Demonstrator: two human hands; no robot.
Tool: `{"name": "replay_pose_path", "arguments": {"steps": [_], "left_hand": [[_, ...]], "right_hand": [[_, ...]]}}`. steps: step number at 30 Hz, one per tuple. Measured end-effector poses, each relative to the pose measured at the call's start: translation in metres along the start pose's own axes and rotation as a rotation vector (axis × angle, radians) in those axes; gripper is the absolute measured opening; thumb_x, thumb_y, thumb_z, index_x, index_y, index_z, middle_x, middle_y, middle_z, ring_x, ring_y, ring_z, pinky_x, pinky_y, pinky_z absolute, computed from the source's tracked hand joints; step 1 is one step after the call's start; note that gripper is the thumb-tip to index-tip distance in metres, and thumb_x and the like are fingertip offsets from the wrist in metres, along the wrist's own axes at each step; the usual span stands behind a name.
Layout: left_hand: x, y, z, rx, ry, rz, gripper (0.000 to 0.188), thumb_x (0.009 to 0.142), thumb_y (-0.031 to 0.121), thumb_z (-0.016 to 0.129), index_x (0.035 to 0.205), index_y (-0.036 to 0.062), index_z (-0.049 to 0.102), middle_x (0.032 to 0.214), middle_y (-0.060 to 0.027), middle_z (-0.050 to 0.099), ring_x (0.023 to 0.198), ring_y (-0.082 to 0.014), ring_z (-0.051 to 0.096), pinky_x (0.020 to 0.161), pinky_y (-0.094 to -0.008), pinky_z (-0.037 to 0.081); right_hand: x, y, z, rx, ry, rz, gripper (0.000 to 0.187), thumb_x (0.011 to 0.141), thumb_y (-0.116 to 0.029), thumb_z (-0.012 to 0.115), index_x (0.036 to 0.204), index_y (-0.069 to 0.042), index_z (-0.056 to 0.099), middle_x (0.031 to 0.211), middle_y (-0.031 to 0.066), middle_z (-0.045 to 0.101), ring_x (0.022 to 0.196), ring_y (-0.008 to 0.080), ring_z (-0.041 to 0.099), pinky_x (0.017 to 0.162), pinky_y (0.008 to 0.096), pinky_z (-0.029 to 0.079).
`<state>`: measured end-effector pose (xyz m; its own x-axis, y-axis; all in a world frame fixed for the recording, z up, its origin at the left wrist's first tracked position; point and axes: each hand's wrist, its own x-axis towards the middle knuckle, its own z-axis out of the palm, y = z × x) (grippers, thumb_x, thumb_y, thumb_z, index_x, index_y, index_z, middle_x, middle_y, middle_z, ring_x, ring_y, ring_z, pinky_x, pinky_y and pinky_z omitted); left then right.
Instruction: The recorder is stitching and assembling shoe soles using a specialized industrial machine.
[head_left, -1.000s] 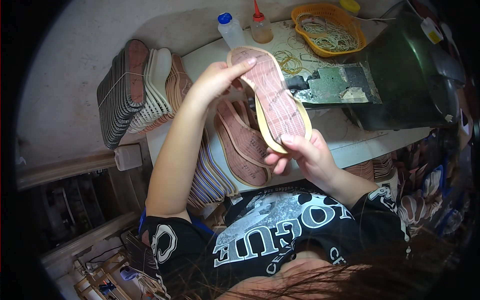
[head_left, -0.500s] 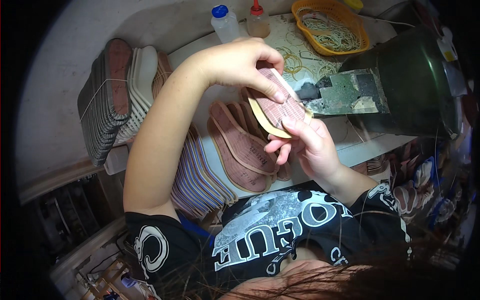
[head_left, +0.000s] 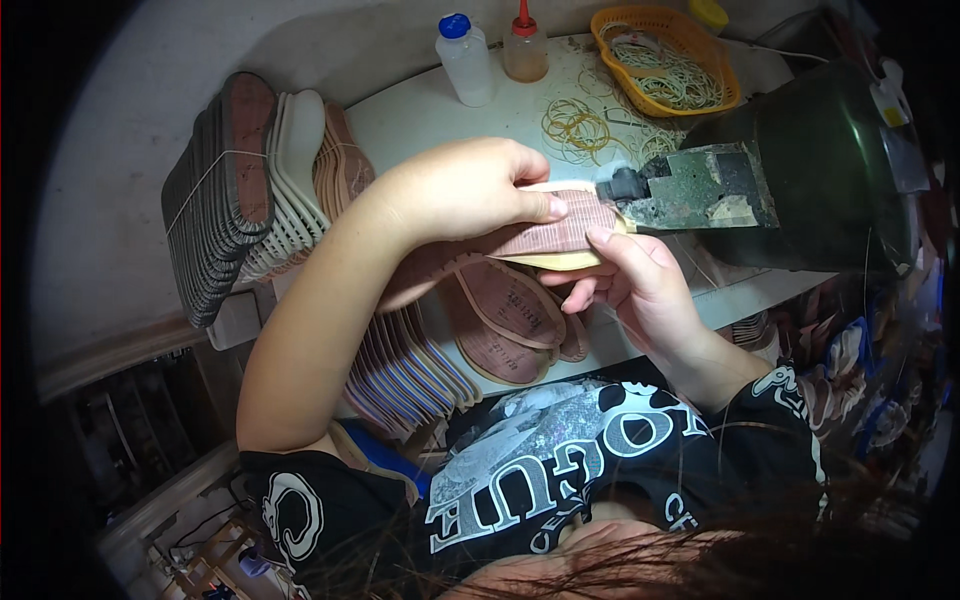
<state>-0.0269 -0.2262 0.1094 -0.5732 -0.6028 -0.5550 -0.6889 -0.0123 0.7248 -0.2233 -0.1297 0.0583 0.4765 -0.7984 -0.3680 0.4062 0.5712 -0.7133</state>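
Both my hands hold a pinkish-brown shoe insole (head_left: 550,228) with a pale yellow edge. My left hand (head_left: 470,190) is closed on its far side, thumb pressed on the striped top. My right hand (head_left: 645,280) pinches the right end, thumb on top and fingers underneath. That end lies against the dark head of a green machine (head_left: 705,190); whether they touch I cannot tell. Part of the insole is hidden behind my left wrist. Below it, several loose insoles (head_left: 515,320) rest on the white table (head_left: 410,105).
Stacks of grey insoles (head_left: 215,200) and white insoles (head_left: 300,140) stand at the left. Nearer lies a row of striped-edged insoles (head_left: 410,365). At the back are a blue-capped bottle (head_left: 465,65), a red-tipped bottle (head_left: 525,50), rubber bands (head_left: 575,130) and a yellow basket (head_left: 735,85).
My hands have turned the insole from a steep slant to nearly level, its right end closer to the machine head. My left hand has moved down and slightly left.
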Motion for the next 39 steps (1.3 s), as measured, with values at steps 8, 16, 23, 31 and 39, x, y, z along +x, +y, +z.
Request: {"name": "replay_pose_path", "arguments": {"steps": [8, 16, 23, 31, 39], "left_hand": [[-0.016, 0.002, 0.029, -0.188, 0.094, -0.108, 0.04, 0.09, 0.039, 0.061, 0.087, 0.0003, 0.067, 0.07, -0.0083, 0.066, 0.056, -0.0107, 0.059, 0.052, -0.0263, 0.048], [-0.016, 0.012, 0.043, -0.52, 0.042, -0.239, 0.052, 0.09, 0.045, 0.058, 0.065, -0.001, 0.061, 0.049, -0.0096, 0.059, 0.034, -0.0122, 0.051, 0.034, -0.0226, 0.041], [-0.002, 0.006, 0.035, -0.434, 0.123, -0.176, 0.054, 0.089, 0.048, 0.059, 0.06, 0.0018, 0.061, 0.04, -0.004, 0.051, 0.031, -0.0089, 0.043, 0.033, -0.0217, 0.033], [0.013, -0.032, 0.022, -0.337, 0.548, -0.105, 0.05, 0.09, 0.048, 0.057, 0.058, 0.0091, 0.053, 0.046, 0.0052, 0.039, 0.039, -0.005, 0.029, 0.037, -0.024, 0.022], [-0.065, -0.033, 0.102, -0.858, 0.971, 0.593, 0.03, 0.094, 0.019, 0.057, 0.116, -0.002, 0.055, 0.1, -0.0041, 0.064, 0.088, -0.0085, 0.06, 0.078, -0.0234, 0.048]], "right_hand": [[-0.005, -0.007, 0.001, -0.04, 0.0, 0.064, 0.035, 0.096, -0.03, 0.049, 0.103, 0.001, 0.062, 0.089, 0.011, 0.068, 0.071, 0.0143, 0.066, 0.071, 0.0238, 0.051], [-0.046, -0.034, -0.019, -0.187, -0.166, 0.275, 0.023, 0.086, -0.016, 0.063, 0.1, 0.003, 0.065, 0.091, 0.0043, 0.067, 0.079, 0.0085, 0.062, 0.073, 0.0227, 0.048], [-0.071, -0.027, -0.048, -0.139, -0.043, 0.141, 0.026, 0.087, -0.013, 0.065, 0.102, 0.007, 0.063, 0.095, 0.0074, 0.067, 0.082, 0.0088, 0.062, 0.073, 0.0229, 0.049], [-0.015, -0.009, -0.013, 0.097, -0.108, -0.035, 0.028, 0.091, -0.017, 0.059, 0.106, 0.006, 0.061, 0.095, 0.009, 0.067, 0.082, 0.0115, 0.065, 0.075, 0.0246, 0.052], [-0.045, 0.036, 0.018, -0.341, -0.343, 0.03, 0.028, 0.091, -0.015, 0.063, 0.112, 0.002, 0.059, 0.098, 0.0023, 0.065, 0.087, 0.0076, 0.06, 0.078, 0.0253, 0.05]]}}
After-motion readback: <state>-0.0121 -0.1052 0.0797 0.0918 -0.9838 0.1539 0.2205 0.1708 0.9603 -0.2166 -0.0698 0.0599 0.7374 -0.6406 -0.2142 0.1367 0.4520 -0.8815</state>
